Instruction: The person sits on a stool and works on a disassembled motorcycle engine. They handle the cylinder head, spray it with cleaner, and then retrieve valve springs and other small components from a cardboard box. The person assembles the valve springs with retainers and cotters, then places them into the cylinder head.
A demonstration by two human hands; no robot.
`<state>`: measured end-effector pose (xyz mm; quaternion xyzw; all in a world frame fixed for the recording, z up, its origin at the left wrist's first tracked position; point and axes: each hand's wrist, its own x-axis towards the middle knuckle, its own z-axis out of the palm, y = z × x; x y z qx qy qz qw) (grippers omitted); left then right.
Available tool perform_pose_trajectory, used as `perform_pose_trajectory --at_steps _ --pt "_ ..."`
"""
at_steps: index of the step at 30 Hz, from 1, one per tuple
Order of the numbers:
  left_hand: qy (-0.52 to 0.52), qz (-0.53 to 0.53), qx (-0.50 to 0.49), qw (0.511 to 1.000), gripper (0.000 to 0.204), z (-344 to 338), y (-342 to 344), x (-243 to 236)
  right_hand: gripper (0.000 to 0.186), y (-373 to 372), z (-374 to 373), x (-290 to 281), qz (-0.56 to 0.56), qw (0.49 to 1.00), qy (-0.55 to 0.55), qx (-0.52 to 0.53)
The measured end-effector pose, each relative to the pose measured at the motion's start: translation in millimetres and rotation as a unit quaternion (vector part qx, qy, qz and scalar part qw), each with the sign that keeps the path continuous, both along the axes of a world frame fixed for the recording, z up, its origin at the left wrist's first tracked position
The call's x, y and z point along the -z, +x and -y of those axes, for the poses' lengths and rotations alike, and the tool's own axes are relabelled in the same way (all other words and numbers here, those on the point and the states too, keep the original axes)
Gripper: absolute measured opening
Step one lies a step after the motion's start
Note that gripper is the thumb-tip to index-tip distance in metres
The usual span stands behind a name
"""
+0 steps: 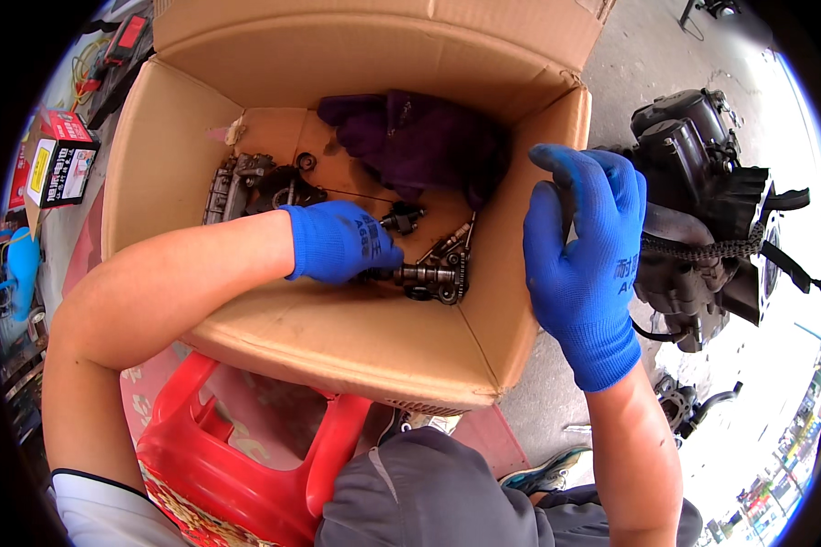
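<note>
A big cardboard box (356,342) stands before me with greasy engine parts on its bottom. My left hand (342,243), in a blue glove, reaches inside with its fingers curled downward, hiding what they grip. Right beside those fingertips lies a camshaft (429,274) with a chain at its end. Farther up sits a small dark metal part (401,217). A grey metal engine piece (237,187) rests at the box's left. My right hand (593,246), also gloved in blue, hovers by the box's right wall, thumb and bent fingers apart, holding nothing visible.
A dark purple cloth (420,141) is bunched in the box's far right. Beyond the right wall, a black engine (702,219) stands on the floor. A red plastic stool (219,465) is close in front at left. Farther left is a small printed carton (61,159).
</note>
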<state>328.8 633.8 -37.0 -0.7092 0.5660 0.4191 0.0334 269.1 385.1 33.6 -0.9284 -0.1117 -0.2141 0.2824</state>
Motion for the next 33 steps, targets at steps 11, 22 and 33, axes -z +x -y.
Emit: perform_pose_trajectory --at_steps 11,22,33 --pt "0.038 -0.015 -0.017 0.999 0.043 10 -5 2 0.029 -1 -2 -1 -0.014 1.000 0.011 0.008" --pt "0.075 -0.053 -0.063 0.994 0.035 10 2 0 0.028 0 -2 -1 -0.015 1.000 0.006 0.004" --pt "0.124 -0.133 -0.127 0.975 0.053 6 27 -38 0.028 0 -3 -1 -0.010 1.000 0.002 -0.001"
